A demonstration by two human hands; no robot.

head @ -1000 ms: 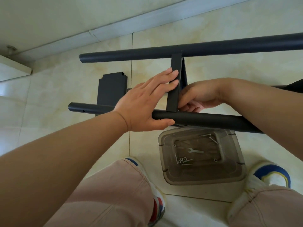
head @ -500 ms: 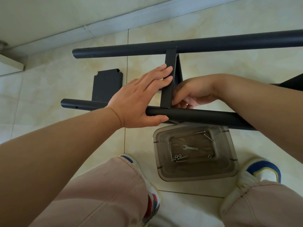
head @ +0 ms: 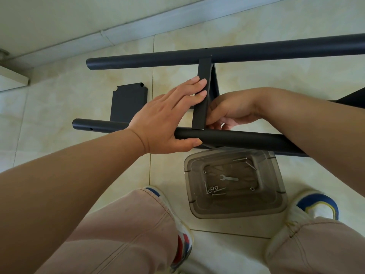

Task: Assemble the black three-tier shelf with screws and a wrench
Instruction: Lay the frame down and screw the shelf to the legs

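Little has shifted since the earlier frames: both hands stay at the same joint, and only the view has drifted a bit, so the frame sits slightly differently in the picture. The left hand [head: 167, 123] lies flat with its fingers straight and close together, their tips pressing against the side of the black crosspiece [head: 202, 95], while the thumb hooks under the near tube [head: 246, 140]. The right hand [head: 231, 111] is on the other side of the crosspiece, fingers curled in at the spot where it meets the near tube (what they pinch there, if anything, I cannot tell, since the crosspiece and the fingers hide it).

The crosspiece runs between the near tube and the far tube [head: 256, 53], the two lying roughly parallel above the pale tiled floor [head: 69, 95]. A loose black shelf panel [head: 128, 101] with notched corners lies flat on the floor to the left, partly behind the near tube. Another dark part of the shelf [head: 353, 96] pokes in at the right edge.

Just below the near tube, between the person's shoes, a clear plastic tray [head: 237, 210] sits on the floor. Inside it lie a small wrench [head: 229, 177], several screws [head: 217, 191] and a few nuts [head: 214, 188], with two more long screws near its upper right corner. A white baseboard [head: 138, 28] runs along the wall at the top.
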